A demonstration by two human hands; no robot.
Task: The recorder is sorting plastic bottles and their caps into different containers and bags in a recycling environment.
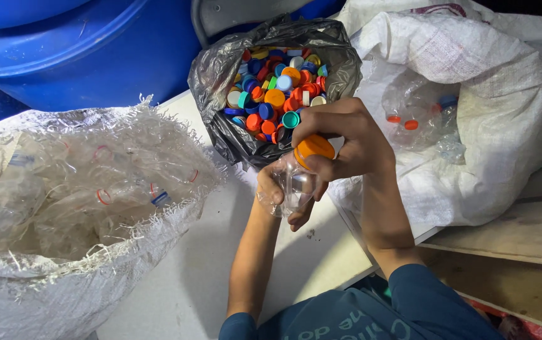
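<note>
left hand (pixel 275 192) gripping crinkled clear bottle (pixel 294 182), right hand (pixel 346 138) on ridged orange cap (pixel 314 148)

Recycling/sorting workshop: woven sacks (pixel 485 94) w/ clear plastic bottles (pixel 95 189), black bag (pixel 220 69) of mixed coloured caps (pixel 277 94), blue drum (pixel 95 56), rough wooden boards (pixel 523 233).

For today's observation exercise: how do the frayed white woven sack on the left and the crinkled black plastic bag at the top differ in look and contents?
The frayed white woven sack is large and pale; the crinkled black plastic bag is smaller, dark and glossy. The sack holds clear, crushed, capless plastic bottles; the bag holds loose coloured caps. The sack's rim is ragged; the bag's is smooth. Both stand open on the pale tabletop.
</note>
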